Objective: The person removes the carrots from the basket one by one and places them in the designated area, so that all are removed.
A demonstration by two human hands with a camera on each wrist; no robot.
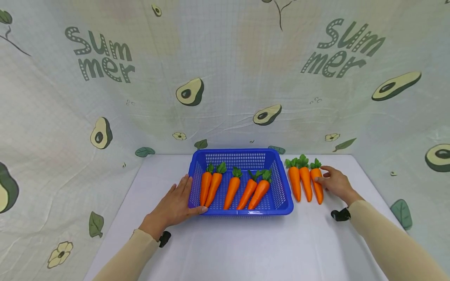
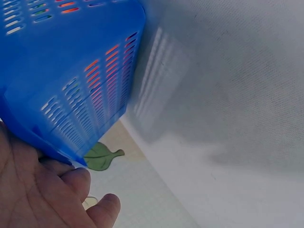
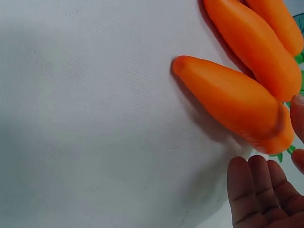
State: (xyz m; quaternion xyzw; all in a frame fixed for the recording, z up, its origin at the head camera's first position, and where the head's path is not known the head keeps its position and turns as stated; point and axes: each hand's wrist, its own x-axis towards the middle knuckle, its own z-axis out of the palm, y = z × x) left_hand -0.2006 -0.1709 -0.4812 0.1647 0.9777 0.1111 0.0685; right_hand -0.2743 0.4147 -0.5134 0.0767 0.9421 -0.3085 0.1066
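A blue plastic basket (image 1: 239, 212) with slotted walls holds several orange carrots with green leafy tops, among them one carrot (image 1: 233, 191) near its middle. My left hand (image 1: 175, 201) rests against the basket's left side, fingers extended along the wall and thumb at the front left corner. To the right of the basket, three carrots lie side by side on the table. My right hand (image 1: 335, 182) is at the rightmost carrot (image 3: 232, 104), thumb and index finger near its leafy end. In the right wrist view the other fingers (image 3: 259, 185) lie extended beside that carrot.
The left (image 1: 294, 183) and middle (image 1: 306, 183) loose carrots lie between the basket and my right hand. A white-covered table (image 1: 246, 249) bears everything. Behind and at both sides hangs a pale cloth (image 1: 225, 70) printed with avocados, leaves and lettering.
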